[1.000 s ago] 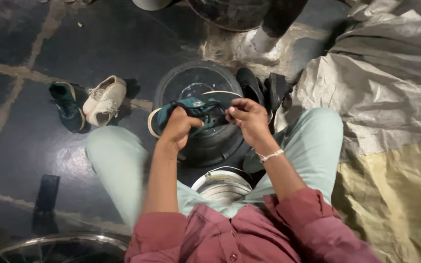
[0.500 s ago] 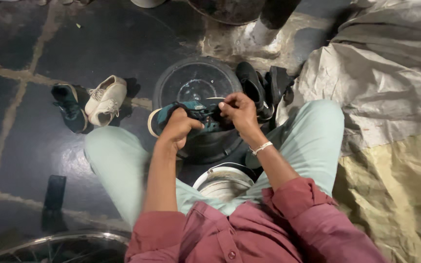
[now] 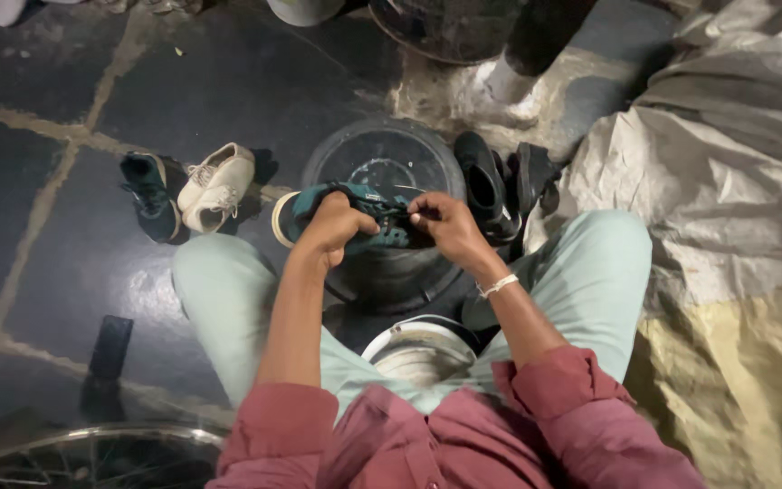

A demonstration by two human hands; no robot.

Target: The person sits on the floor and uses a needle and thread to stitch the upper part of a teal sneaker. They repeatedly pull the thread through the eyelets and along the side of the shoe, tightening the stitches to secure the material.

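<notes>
centre of frame: teal shoe [image 3: 355, 217] held over the dark round tub [image 3: 382, 163], long axis running left-right, pale toe end pointing frame-left. my left hand [image 3: 332, 231] has its grip closed round the toe half. my right hand [image 3: 445, 226] pinches at the lace area, fingers closed there. white shoe [image 3: 217, 186] lies on the floor, left.

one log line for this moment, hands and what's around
left hand: grips teal shoe | right hand: at its laces | under: black tub | floor: white shoe, dark shoes
</notes>
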